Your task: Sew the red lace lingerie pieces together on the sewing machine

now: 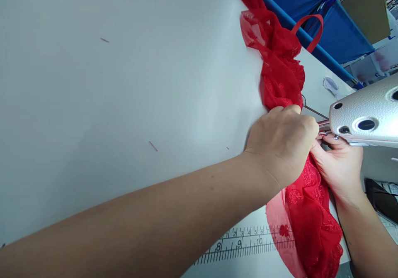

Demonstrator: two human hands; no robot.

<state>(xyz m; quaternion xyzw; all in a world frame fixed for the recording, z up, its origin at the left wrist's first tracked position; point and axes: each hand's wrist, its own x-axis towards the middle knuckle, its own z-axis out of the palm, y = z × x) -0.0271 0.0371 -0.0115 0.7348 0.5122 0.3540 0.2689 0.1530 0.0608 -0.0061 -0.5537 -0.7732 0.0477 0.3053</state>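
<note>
A long strip of red lace fabric runs across the white table, from the far edge down under the grey sewing machine head to the near edge. My left hand lies knuckles up on the lace right by the machine's needle area, fingers curled down onto the fabric. Beneath the machine head, my right hand grips the same lace with bent fingers. The needle and the fingertips of both hands are hidden.
A printed ruler is fixed along the table's near edge. A red strap loop sticks up at the far edge. Blue cloth bins and a cardboard box stand behind the table. Short red thread bits lie on the surface.
</note>
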